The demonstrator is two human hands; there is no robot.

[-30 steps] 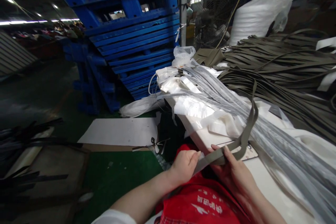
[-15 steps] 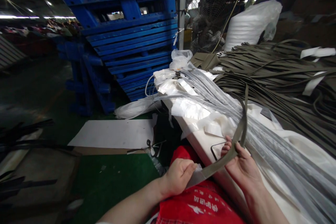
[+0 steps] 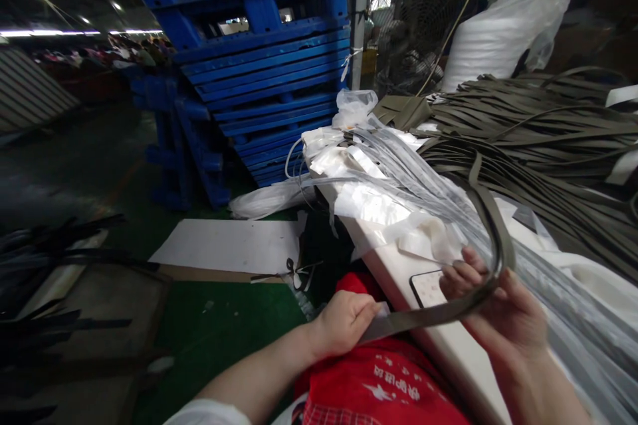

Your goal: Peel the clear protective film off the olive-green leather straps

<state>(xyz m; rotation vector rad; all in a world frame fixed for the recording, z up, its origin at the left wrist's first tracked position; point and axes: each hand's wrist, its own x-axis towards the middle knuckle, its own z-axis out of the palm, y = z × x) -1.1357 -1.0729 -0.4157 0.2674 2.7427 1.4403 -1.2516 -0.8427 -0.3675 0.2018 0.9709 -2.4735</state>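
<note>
An olive-grey flat strip [image 3: 428,317] runs between my two hands over the red apron [image 3: 393,382]. My left hand [image 3: 346,322] is closed on one end of it, where a small pale translucent piece shows at the fingertips. Further right, my right hand [image 3: 498,309] has its fingers and thumb round the strip, which curves up past them and bends back toward the pile. Just left of those fingers, a dark-edged rectangle like a phone [image 3: 426,289] lies on the white surface [image 3: 379,259], partly covered by my hand.
A heap of similar olive strips [image 3: 548,113] spreads at the right. Bundles of clear plastic strips [image 3: 423,179] lie across the white surface. Blue pallets [image 3: 269,80] are stacked behind, near a pole [image 3: 359,20]. White board [image 3: 229,246] rests on the green floor [image 3: 219,319].
My right hand has moved right and slightly nearer along the strip, and the curved loop has shifted right with it. My left hand still grips the end. The whole view has swung slightly left.
</note>
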